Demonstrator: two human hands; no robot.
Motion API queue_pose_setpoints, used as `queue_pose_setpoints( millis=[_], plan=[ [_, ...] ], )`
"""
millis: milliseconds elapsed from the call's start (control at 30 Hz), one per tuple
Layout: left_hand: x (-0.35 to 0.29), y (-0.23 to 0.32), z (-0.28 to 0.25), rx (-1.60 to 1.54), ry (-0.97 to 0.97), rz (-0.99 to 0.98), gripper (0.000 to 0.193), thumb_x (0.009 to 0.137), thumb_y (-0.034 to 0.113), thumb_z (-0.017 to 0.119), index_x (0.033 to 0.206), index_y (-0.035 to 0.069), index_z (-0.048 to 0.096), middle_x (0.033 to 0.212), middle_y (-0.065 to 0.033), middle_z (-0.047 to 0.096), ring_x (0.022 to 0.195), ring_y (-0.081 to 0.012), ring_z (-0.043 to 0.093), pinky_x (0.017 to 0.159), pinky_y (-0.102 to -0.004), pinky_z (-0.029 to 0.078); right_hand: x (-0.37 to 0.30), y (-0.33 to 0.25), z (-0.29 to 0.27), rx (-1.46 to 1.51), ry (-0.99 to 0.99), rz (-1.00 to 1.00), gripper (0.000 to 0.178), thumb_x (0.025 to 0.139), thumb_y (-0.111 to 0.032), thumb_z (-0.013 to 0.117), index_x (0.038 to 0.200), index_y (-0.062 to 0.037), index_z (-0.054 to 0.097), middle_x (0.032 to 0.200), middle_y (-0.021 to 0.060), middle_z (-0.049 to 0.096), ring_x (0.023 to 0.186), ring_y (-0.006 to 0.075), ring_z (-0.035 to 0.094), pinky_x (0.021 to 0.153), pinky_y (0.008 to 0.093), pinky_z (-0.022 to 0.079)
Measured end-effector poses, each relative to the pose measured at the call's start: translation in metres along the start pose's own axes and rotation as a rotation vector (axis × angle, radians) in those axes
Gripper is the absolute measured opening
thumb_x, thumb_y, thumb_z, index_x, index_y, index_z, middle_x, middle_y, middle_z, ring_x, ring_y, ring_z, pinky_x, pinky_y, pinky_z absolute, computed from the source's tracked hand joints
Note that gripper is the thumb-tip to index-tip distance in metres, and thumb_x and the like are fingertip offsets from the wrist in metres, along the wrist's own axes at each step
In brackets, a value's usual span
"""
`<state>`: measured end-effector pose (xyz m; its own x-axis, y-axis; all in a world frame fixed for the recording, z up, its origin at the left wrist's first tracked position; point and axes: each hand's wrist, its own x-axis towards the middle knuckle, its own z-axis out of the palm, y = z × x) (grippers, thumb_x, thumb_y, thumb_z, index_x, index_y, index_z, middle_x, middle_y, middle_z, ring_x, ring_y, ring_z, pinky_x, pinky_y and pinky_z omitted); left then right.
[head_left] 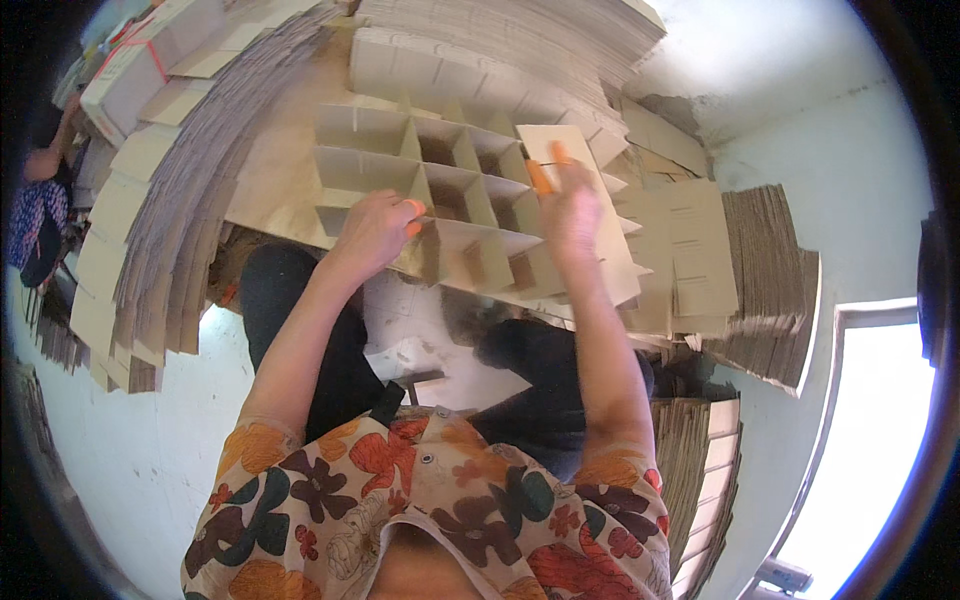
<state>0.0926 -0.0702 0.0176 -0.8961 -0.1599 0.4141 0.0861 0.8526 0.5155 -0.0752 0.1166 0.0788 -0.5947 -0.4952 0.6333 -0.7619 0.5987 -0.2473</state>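
Note:
A cardboard divider grid [440,185] with several open cells lies in front of me on a flat cardboard sheet. My left hand [375,228] rests on the grid's near edge, fingers curled over a partition wall, fingertips orange. My right hand [568,205] is blurred by motion and holds a flat cardboard strip [560,145] upright over the grid's right side. Both forearms reach forward from my flowered shirt.
Tall stacks of flat cardboard strips [160,210] curve along the left and across the top. More cardboard piles [765,280] stand at the right and lower right [700,450]. Another person [40,200] sits at the far left. A bright doorway [870,440] is lower right.

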Motion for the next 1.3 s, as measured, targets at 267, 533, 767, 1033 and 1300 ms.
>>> queue_pose_setpoints(
  millis=[267, 533, 767, 1033, 1300],
  plan=[
    [-0.002, 0.008, -0.002, 0.085, 0.05, 0.044, 0.043, 0.068, 0.01, 0.072, 0.109, 0.004, 0.06, 0.089, -0.0122, 0.062, 0.087, -0.0295, 0.057, 0.077, -0.0383, 0.046, -0.041, 0.15, -0.062, 0.057, -0.523, 0.395, 0.076, 0.062, -0.038, 0.083, 0.12, 0.0005, 0.052, 0.095, 0.0181, 0.066, 0.084, 0.028, 0.064, 0.075, 0.0373, 0.05],
    [-0.005, 0.007, -0.007, 0.086, 0.054, 0.019, 0.04, 0.068, 0.01, 0.073, 0.106, 0.002, 0.062, 0.088, -0.0131, 0.062, 0.086, -0.0306, 0.058, 0.078, -0.0386, 0.046, -0.029, 0.162, -0.096, 0.38, -0.412, 0.829, 0.034, 0.073, -0.018, 0.077, 0.095, 0.004, 0.063, 0.079, 0.0075, 0.066, 0.066, 0.0136, 0.062, 0.056, 0.0271, 0.05],
    [-0.016, -0.006, -0.027, 0.133, 0.109, -0.075, 0.042, 0.066, 0.01, 0.075, 0.105, 0.003, 0.062, 0.084, -0.0125, 0.063, 0.085, -0.0295, 0.058, 0.078, -0.0387, 0.044, 0.004, 0.097, -0.118, 0.988, 0.162, 0.555, 0.052, 0.078, -0.01, 0.071, 0.119, 0.0111, 0.048, 0.095, 0.0127, 0.064, 0.081, 0.018, 0.063, 0.069, 0.0274, 0.052],
    [-0.04, -0.033, -0.049, 0.231, 0.131, -0.103, 0.04, 0.067, 0.012, 0.074, 0.105, 0.006, 0.063, 0.085, -0.0108, 0.064, 0.086, -0.0275, 0.058, 0.08, -0.0386, 0.041, 0.032, -0.049, -0.038, 0.8, -0.257, 0.19, 0.053, 0.073, 0.001, 0.071, 0.122, 0.009, 0.051, 0.095, 0.0133, 0.066, 0.077, 0.013, 0.059, 0.067, 0.0247, 0.05],
    [-0.042, -0.044, -0.044, 0.042, 0.203, -0.156, 0.018, 0.069, 0.008, 0.072, 0.086, 0.007, 0.067, 0.078, -0.0118, 0.063, 0.076, -0.0291, 0.061, 0.064, -0.0387, 0.048, 0.048, -0.12, 0.011, 0.577, -0.319, -0.032, 0.049, 0.072, 0.001, 0.071, 0.119, 0.0038, 0.056, 0.06, 0.004, 0.056, 0.055, 0.0069, 0.042, 0.052, 0.0232, 0.042]
  ],
)
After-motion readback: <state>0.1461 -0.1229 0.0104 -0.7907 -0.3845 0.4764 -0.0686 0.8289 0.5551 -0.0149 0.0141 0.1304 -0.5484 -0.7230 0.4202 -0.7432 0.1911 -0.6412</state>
